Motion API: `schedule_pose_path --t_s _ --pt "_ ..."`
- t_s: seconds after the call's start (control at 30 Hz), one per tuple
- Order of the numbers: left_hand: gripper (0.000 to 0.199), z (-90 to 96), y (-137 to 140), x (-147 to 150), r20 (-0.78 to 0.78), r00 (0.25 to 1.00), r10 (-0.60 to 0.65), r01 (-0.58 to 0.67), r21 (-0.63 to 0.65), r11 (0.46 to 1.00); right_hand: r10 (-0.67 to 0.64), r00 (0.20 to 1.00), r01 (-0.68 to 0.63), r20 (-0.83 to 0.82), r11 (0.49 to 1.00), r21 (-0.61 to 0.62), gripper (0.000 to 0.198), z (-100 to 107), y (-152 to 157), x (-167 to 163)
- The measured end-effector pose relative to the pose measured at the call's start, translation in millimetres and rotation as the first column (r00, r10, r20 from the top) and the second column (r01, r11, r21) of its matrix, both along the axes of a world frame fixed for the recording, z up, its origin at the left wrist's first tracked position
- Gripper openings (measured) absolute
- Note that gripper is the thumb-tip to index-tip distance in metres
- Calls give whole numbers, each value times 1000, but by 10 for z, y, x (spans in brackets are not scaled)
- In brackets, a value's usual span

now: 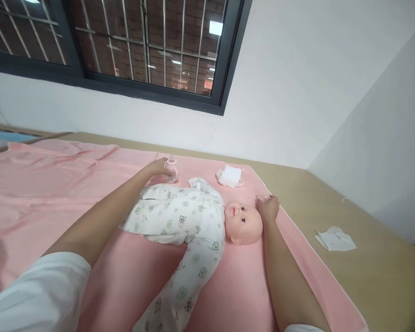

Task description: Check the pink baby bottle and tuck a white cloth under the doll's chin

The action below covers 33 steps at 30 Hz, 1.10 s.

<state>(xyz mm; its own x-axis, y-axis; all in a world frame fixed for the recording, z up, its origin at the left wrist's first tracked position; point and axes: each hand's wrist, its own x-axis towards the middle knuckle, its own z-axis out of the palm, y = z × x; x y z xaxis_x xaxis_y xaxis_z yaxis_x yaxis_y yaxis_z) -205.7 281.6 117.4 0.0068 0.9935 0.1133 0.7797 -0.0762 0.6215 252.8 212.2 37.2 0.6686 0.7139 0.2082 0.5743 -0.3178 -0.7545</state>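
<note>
My left hand (160, 167) is closed around a small baby bottle (172, 171) with a pink collar and a clear teat. The bottle stands upright beside the doll's clothed body, at the far side. A baby doll (245, 226) lies on its back, head to the right, in a white long-sleeved top (183, 214) printed with green bears. Past the top of its head, my right hand (269, 208) is closed on a clear plastic piece (263, 198), partly hidden by the fingers; its exact kind is unclear. Both hands are low over the pink blanket (242, 281).
A white tissue pack (230, 176) lies on the blanket beyond the doll's head. A folded white tissue (336, 239) rests on the bare wooden surface (373, 267) at right. The white wall (269, 115) and barred window (152, 46) bound the far side.
</note>
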Motion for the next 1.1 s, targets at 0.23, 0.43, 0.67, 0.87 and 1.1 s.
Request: schedule_pose_path --t_s 0.23,0.43,0.67,0.87,1.1 --pt "86 -50 55 89 -17 998 -68 69 50 996 -15 994 22 -104 998 65 62 -43 9 47" --pt "87 101 -87 281 -65 998 -24 32 120 992 -9 967 69 -255 972 225 52 -128 31 112" --pt "92 535 -652 735 -59 984 -170 180 340 923 128 746 255 -653 851 458 51 200 143 12" --pt "91 669 -1292 1174 -136 951 -279 310 475 824 642 491 8 -589 673 739 59 1025 -161 -588" --pt "89 615 -1549 1287 -144 938 -316 346 467 814 886 403 -587 -230 443 678 62 1442 -814 -1383"
